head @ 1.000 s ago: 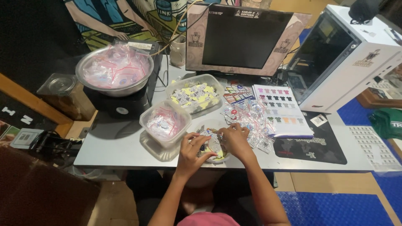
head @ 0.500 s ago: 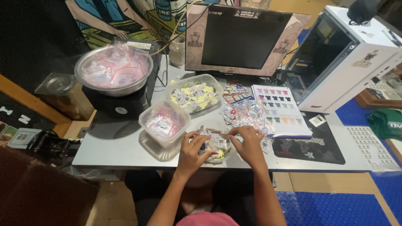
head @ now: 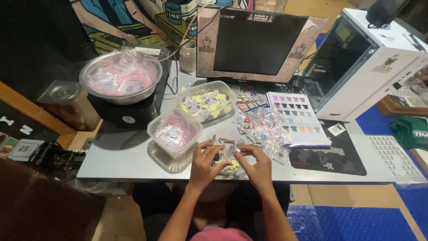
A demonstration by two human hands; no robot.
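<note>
**Hands drawn in over the near dish**

Head view: Since a second ago, when both hands were spread over the small dish [head: 228, 157], left hand [head: 206, 161] and right hand [head: 257, 164] have closed together, pinching one clear sachet [head: 228, 149] between fingertips above it. Loose clear sachets [head: 263, 127] lie right; a white colour-swatch sheet [head: 298, 117] farther right; pink-filled tub [head: 174, 132] left.

Grey tabletop [head: 125, 156] carrying: steel bowl of clear red-striped bags [head: 120, 80] at far-left corner, dark flat monitor [head: 261, 42] along far edge, white computer case [head: 365, 62] at far-right corner, black mouse mat [head: 332, 156] near right edge.
</note>
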